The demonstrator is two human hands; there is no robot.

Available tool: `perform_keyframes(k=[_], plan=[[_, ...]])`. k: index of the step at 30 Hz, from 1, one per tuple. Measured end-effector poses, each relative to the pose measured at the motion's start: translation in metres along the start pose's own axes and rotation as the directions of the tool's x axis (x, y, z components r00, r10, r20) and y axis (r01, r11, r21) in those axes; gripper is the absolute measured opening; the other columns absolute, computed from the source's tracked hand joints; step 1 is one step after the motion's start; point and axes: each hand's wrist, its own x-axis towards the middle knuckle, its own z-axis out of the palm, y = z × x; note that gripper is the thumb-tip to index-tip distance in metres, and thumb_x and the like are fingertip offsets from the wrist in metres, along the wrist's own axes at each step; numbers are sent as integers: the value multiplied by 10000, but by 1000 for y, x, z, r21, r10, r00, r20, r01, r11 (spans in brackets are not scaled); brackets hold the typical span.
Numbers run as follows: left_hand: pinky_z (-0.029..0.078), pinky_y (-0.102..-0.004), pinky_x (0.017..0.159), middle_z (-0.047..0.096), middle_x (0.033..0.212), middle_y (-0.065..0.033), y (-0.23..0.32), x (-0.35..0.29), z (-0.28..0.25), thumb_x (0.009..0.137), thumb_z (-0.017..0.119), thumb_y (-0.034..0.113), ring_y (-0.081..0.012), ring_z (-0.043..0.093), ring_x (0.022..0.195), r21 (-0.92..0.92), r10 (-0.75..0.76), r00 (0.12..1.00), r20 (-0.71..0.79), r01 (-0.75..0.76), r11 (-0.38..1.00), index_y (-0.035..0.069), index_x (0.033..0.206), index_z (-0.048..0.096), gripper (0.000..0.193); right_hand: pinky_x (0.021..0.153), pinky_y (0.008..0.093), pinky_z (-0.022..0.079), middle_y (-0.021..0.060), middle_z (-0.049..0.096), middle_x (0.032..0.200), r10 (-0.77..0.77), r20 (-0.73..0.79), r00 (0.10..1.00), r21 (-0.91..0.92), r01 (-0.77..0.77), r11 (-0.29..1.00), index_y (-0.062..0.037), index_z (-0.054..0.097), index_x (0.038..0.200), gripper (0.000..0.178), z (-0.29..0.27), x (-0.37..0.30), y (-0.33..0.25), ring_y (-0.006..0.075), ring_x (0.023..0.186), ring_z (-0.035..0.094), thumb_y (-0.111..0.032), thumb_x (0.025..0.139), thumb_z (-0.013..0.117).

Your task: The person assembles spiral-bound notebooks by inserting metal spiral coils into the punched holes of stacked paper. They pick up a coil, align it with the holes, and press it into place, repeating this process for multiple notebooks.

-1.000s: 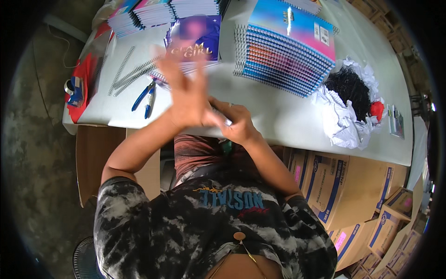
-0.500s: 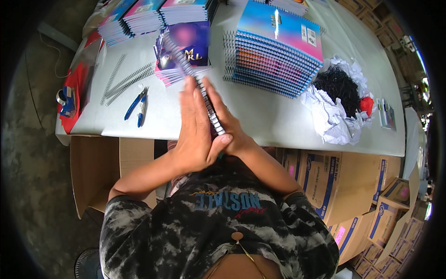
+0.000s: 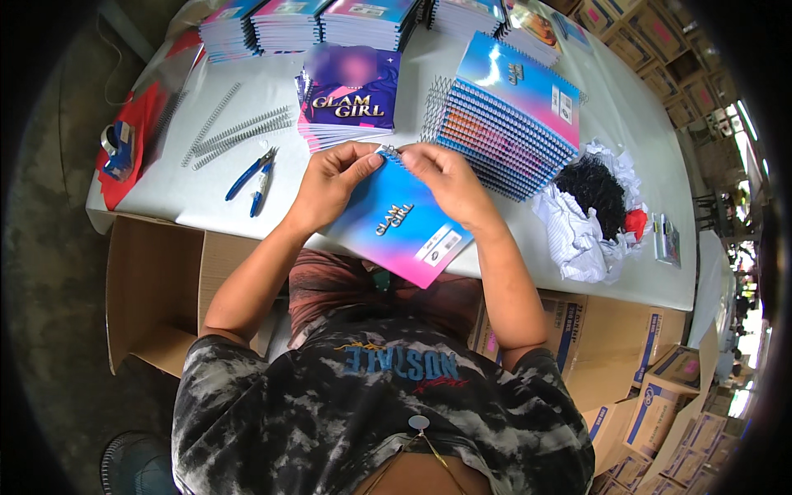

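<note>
Workshop — wire coils point(image 3: 247, 136), pliers point(image 3: 243, 179), notebook stacks point(image 3: 507, 128), cartons point(image 3: 610, 351).

There is one held notebook point(image 3: 404, 223), one cutter point(image 3: 244, 178), one tape dispenser point(image 3: 122, 151).

Tape dispenser point(image 3: 123, 153), blue: lies on red sheeting point(image 3: 120, 193), left edge of table point(image 3: 272, 82). Crumpled paper point(image 3: 569, 247), white: cradles black tangle point(image 3: 592, 196), red scrap point(image 3: 635, 223) beside it. Open carton point(image 3: 148, 285): stands below, left. Cartons point(image 3: 610, 338), blue-banded: lie below, right. Boxes point(image 3: 643, 41): stand stacked, upper right.

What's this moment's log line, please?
left hand: holding blue-pink spiral notebook | right hand: holding same notebook | blue-handled pliers: on table
</note>
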Motion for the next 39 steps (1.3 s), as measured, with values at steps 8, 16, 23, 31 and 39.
perform_keyframes(k=[8, 16, 23, 31, 39], plan=[[448, -211, 731, 648, 866, -28, -15, 1, -3, 859, 602, 152, -64, 557, 790, -123, -55, 998, -33, 51, 991, -4, 962, 645, 192, 631, 233, 447, 61, 649, 743, -109, -172, 979, -155, 82, 985, 73, 612, 884, 257, 16, 1, 5, 94, 665, 563, -175, 821, 625], [444, -217, 754, 653, 882, -26, -15, 1, -10, 848, 615, 140, -67, 559, 812, -147, -97, 995, 1, 96, 984, 16, 985, 652, 189, 558, 261, 420, 121, 613, 666, -53, 21, 998, -283, 57, 957, 31, 632, 901, 223, 4, 1, -6, 95, 565, 491, -177, 824, 615], [438, -203, 675, 600, 815, 5, 2, 15, -20, 793, 580, -3, -42, 530, 761, -127, -18, 967, 255, 52, 990, 31, 788, 595, 37, 531, 283, 435, 148, 616, 675, -154, -40, 987, -385, 128, 914, 12, 653, 879, 181, 13, -14, -25, 143, 549, 560, -125, 763, 673], [406, -229, 650, 543, 857, 13, 40, 28, -13, 763, 648, 95, -48, 496, 794, 218, 33, 940, 338, -112, 970, 42, 970, 575, 225, 565, 295, 454, 173, 613, 690, -359, -244, 901, -371, 255, 893, -15, 641, 866, 155, 14, -26, -34, 232, 587, 609, -92, 740, 690], [497, -262, 589, 619, 859, -131, 104, 92, 63, 888, 520, 176, -152, 621, 678, 20, 363, 925, -116, -363, 932, 1, 1282, 355, 462, 713, 267, 454, 65, 520, 972, -459, -793, 400, -61, 698, 713, 18, 466, 1182, 339, -74, -5, -88, 129, 835, 508, -68, 861, 534]])
